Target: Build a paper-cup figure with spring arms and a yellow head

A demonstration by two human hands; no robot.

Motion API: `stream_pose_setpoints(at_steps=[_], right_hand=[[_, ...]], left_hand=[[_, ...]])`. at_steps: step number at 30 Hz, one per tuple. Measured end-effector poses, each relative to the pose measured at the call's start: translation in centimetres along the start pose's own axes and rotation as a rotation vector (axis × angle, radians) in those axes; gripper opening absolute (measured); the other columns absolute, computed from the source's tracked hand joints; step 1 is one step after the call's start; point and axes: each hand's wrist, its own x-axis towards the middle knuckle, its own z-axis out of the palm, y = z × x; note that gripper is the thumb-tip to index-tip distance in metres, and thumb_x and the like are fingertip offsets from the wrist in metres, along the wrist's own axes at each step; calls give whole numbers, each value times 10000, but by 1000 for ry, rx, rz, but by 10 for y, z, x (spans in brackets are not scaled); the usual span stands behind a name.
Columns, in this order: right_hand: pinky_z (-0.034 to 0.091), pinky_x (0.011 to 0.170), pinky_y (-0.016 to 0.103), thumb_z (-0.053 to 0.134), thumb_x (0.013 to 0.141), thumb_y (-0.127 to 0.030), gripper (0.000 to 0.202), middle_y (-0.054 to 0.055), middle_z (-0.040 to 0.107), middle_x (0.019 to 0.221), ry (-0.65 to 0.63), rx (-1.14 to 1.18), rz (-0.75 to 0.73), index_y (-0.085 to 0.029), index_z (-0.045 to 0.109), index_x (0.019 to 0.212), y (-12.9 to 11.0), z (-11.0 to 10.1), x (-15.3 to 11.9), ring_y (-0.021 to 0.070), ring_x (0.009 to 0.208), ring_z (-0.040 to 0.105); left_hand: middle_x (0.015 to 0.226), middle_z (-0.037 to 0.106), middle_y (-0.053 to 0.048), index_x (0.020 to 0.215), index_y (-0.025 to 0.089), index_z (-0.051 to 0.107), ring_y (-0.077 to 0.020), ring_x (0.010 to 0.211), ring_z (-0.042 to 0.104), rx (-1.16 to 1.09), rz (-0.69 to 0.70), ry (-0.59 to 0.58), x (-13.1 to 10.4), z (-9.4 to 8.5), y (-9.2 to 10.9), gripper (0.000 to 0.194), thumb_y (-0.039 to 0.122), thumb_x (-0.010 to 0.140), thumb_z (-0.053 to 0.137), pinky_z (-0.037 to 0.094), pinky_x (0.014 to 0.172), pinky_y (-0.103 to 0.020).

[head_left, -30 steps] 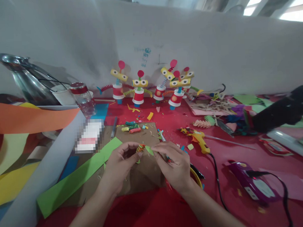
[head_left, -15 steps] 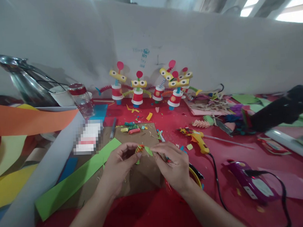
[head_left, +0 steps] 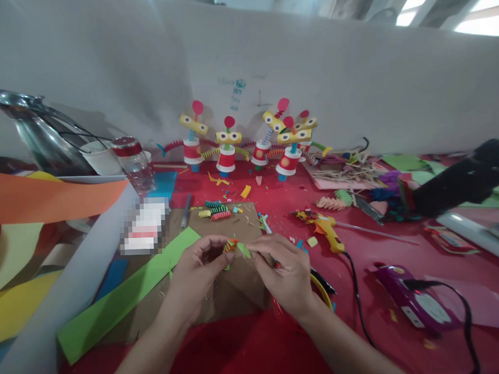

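Between thumb and fingers my left hand (head_left: 201,270) pinches a small orange-and-green folded paper spring (head_left: 230,245). My right hand (head_left: 284,267) holds a small green paper piece (head_left: 244,250) by its right end, close beside the spring. Whether the two papers touch is too small to tell. Both hands are above a brown board (head_left: 236,285). A long green paper strip (head_left: 134,292) slants across the board on the left. Several coiled paper springs (head_left: 218,211) lie at the board's far edge, near a grey pen (head_left: 186,211).
Cup figures (head_left: 226,159) stand along the wall. At the right are a yellow glue gun (head_left: 331,234) with a cord, a purple device (head_left: 417,301) and a black object (head_left: 457,179). A jar (head_left: 134,169) and steel jug (head_left: 43,134) stand left. A yellow-rimmed container (head_left: 323,292) is beside my right hand.
The green piece in my right hand has tilted slightly. My left hand keeps its pinch on the spring, nearly unmoved.
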Motion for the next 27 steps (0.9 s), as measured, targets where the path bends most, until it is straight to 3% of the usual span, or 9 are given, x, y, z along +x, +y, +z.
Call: stream_pose_setpoints(at_steps=[27], right_hand=[[567, 682, 296, 608, 844, -77, 187, 28, 725, 766, 12, -38, -29, -234, 710, 846, -3, 3, 1, 158, 736, 680]], left_hand=[[839, 713, -52, 876, 186, 700, -175, 772, 634, 266, 178, 11, 0, 1, -3, 185, 245, 705, 657, 499, 684, -289]])
